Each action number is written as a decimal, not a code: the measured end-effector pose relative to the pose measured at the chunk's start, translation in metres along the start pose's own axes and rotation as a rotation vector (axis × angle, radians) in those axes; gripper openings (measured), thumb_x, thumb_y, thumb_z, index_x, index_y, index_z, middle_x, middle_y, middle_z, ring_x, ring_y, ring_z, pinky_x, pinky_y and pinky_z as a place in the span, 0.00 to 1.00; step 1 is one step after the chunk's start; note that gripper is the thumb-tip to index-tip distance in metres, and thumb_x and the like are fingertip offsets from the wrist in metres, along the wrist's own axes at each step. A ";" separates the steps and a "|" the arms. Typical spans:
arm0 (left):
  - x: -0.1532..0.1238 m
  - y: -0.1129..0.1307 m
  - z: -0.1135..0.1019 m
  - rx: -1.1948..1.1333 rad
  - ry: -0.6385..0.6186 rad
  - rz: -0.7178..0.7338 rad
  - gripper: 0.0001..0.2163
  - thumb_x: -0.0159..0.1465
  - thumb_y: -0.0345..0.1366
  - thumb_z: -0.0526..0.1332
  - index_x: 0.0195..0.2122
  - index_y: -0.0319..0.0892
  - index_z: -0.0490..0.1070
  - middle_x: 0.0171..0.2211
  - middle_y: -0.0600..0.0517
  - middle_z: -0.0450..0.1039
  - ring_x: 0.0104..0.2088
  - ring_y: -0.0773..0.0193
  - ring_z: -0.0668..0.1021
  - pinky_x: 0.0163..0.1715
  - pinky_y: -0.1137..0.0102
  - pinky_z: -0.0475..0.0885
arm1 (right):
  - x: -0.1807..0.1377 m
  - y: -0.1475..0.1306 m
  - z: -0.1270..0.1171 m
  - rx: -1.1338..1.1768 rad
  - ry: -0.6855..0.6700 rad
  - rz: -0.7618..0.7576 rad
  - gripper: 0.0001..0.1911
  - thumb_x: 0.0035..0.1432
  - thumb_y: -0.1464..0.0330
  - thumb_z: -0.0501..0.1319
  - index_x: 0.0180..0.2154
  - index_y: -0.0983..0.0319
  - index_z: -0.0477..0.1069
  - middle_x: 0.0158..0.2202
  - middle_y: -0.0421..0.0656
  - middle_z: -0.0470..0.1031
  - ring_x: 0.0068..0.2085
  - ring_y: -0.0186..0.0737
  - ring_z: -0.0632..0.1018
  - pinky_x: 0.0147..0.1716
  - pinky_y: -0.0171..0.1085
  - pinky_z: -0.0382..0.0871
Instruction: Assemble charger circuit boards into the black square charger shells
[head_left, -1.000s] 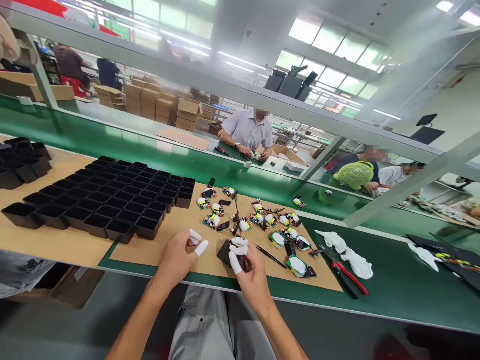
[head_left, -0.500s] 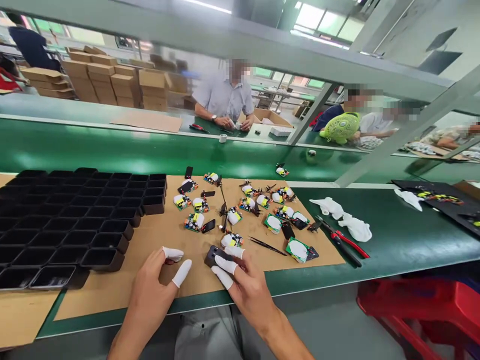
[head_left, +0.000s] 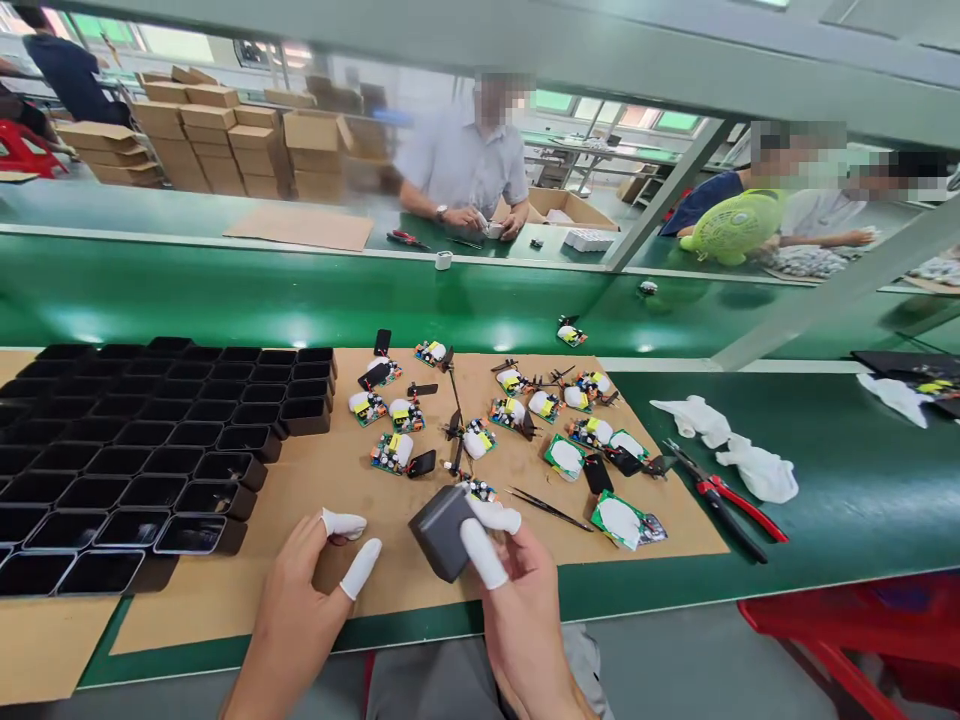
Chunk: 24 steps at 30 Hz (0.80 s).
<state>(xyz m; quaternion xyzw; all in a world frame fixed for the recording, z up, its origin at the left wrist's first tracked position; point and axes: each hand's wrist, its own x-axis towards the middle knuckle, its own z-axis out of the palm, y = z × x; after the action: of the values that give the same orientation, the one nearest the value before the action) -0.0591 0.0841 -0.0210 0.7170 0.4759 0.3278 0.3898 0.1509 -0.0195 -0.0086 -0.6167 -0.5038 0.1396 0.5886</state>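
The case [head_left: 441, 540], dark, smooth, boxy and tilted, was above the cardboard [head_left: 300, 475], near its front edge, grasped by the right hand [head_left: 525, 590]. The left hand [head_left: 300, 585] was released, thumb parted. Open-topped cups [head_left: 176, 461] stood in rows at the cardboard's left, contents too dark to tell.

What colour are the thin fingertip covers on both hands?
White fingertip covers, showing best in the head view.
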 end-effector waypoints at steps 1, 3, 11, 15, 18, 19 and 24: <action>0.000 0.000 0.000 -0.004 0.009 0.001 0.12 0.71 0.52 0.68 0.43 0.50 0.82 0.41 0.49 0.84 0.42 0.49 0.86 0.45 0.57 0.82 | -0.001 -0.002 0.002 0.101 0.045 0.092 0.20 0.85 0.67 0.57 0.70 0.52 0.76 0.59 0.50 0.89 0.52 0.48 0.93 0.47 0.42 0.93; 0.000 0.001 0.001 -0.004 0.021 0.002 0.12 0.71 0.52 0.68 0.42 0.50 0.83 0.41 0.49 0.85 0.42 0.49 0.86 0.44 0.58 0.83 | -0.001 -0.006 0.003 0.393 0.094 0.306 0.19 0.86 0.60 0.56 0.67 0.50 0.80 0.59 0.47 0.90 0.55 0.49 0.92 0.51 0.45 0.93; 0.001 -0.001 0.001 0.054 0.048 0.065 0.14 0.71 0.54 0.68 0.41 0.51 0.83 0.38 0.49 0.86 0.39 0.50 0.87 0.39 0.59 0.85 | 0.011 -0.012 0.003 0.791 0.098 0.542 0.18 0.80 0.52 0.65 0.58 0.50 0.88 0.58 0.46 0.90 0.60 0.55 0.90 0.62 0.54 0.87; -0.001 -0.006 0.000 0.087 0.018 0.071 0.13 0.72 0.55 0.68 0.43 0.52 0.83 0.39 0.48 0.86 0.40 0.50 0.87 0.40 0.60 0.86 | 0.016 -0.007 -0.003 0.704 0.040 0.525 0.22 0.84 0.52 0.57 0.62 0.50 0.85 0.60 0.46 0.89 0.64 0.52 0.88 0.64 0.53 0.86; -0.002 -0.010 0.000 0.101 -0.001 0.075 0.12 0.73 0.53 0.69 0.45 0.53 0.83 0.41 0.48 0.87 0.41 0.50 0.88 0.42 0.60 0.87 | 0.046 -0.003 -0.015 0.507 -0.006 0.452 0.20 0.83 0.53 0.60 0.65 0.51 0.82 0.61 0.48 0.89 0.61 0.53 0.89 0.61 0.52 0.89; -0.003 -0.011 0.000 0.105 0.001 0.080 0.12 0.73 0.53 0.69 0.45 0.53 0.84 0.41 0.48 0.87 0.42 0.49 0.88 0.42 0.60 0.87 | 0.064 0.000 -0.020 0.406 -0.034 0.401 0.21 0.82 0.53 0.61 0.66 0.52 0.81 0.61 0.49 0.88 0.60 0.54 0.90 0.59 0.52 0.90; -0.005 -0.029 0.003 0.100 0.003 0.125 0.08 0.71 0.50 0.71 0.47 0.57 0.85 0.42 0.51 0.89 0.42 0.48 0.90 0.43 0.59 0.88 | 0.207 0.035 -0.036 -0.002 -0.068 0.165 0.26 0.76 0.54 0.69 0.69 0.55 0.76 0.66 0.52 0.84 0.58 0.51 0.88 0.58 0.50 0.87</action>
<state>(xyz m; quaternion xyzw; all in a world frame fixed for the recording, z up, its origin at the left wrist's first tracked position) -0.0704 0.0854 -0.0480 0.7633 0.4467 0.3286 0.3316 0.2885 0.1286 0.0577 -0.6516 -0.4711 0.2082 0.5569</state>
